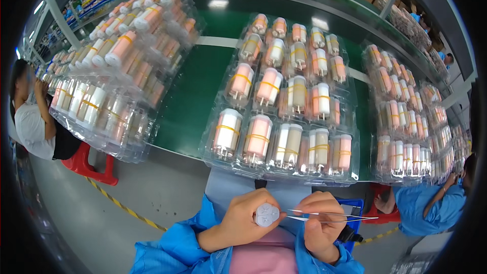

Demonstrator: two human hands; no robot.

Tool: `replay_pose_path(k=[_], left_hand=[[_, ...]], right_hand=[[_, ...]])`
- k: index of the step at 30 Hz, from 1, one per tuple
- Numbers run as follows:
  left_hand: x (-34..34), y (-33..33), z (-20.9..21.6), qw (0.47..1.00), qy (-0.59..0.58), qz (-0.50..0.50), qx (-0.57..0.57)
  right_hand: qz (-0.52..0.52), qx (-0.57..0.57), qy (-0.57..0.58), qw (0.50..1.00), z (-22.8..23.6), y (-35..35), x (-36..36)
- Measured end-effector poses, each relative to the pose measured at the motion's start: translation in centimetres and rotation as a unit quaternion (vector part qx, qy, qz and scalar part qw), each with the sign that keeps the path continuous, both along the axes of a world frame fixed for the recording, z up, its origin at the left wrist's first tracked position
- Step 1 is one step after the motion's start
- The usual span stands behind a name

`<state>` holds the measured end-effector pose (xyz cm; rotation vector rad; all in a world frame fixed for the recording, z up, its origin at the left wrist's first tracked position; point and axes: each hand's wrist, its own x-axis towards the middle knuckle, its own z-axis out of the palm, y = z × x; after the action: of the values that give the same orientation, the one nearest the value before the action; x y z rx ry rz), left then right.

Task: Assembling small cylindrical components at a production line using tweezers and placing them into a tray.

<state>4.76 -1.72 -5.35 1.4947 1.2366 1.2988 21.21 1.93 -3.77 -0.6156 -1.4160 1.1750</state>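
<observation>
- Most of the white lobed bundle (267, 215) hides inside the left hand (242, 219); the fingers cover the middle of the tweezers (298, 218).
- Left fingers wrap the bundle, just off the near edge of the table (185, 106).
- Right hand (327, 233) pinches the tweezers, parted tips just beside the bundle.
- Its exposed end: pale, rounded lobes, fine detail unclear.

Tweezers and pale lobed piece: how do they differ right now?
Shape: the tweezers are long and thin; the pale lobed piece shows a compact, roughly round end.
Pose: the tweezers lie sideways, tips apart; the piece faces the camera end-on.
Hold: the tweezers are in the right grip, the piece in the left grip.
Shared: both are held.
</observation>
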Motion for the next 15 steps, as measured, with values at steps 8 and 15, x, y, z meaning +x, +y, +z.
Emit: replay_pose_path(k=[8,15], left_hand=[[0.0,0.4,0.6,0.997,-0.042,-0.061,-0.03],[0.0,0.5,0.3,0.998,-0.026,-0.061,-0.021]], right_hand=[[0.086,0.01,-0.117,0.989,1.5,1.4,-0.5],[0.09,0.01,-0.126,0.988,1.3,1.5,-0.9]])
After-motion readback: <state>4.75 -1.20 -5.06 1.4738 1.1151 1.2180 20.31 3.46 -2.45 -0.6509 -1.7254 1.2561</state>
